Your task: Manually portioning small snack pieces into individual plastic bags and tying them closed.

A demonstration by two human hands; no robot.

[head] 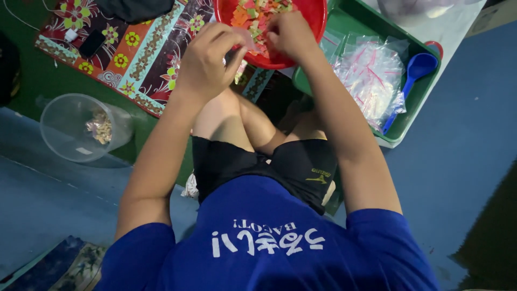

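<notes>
The person sits cross-legged on the floor, in a blue shirt and black shorts, with both hands raised at the near rim of a red bowl (315,21). The bowl holds a heap of small multicoloured snack pieces (257,12) in orange, green and pale tones.

The left hand (207,59) is curled, thumb and forefinger pinched together on a small clear plastic bag (249,40) just at the bowl's rim. The right hand (291,35) is curled too, its fingers (274,37) closed close on the other side of the same bag, over the snack pieces. How much the bag holds cannot be told.

The bowl rests partly on a floral patterned mat (142,51) and touches a green tray (355,24) at the person's right. In the tray lie a pile of clear plastic bags with red strips (371,75) and a blue spoon (412,75). Well apart, at the person's left, a clear plastic tub (70,129) lies on its side with some small pieces inside. A dark phone (92,43) lies on the mat.
</notes>
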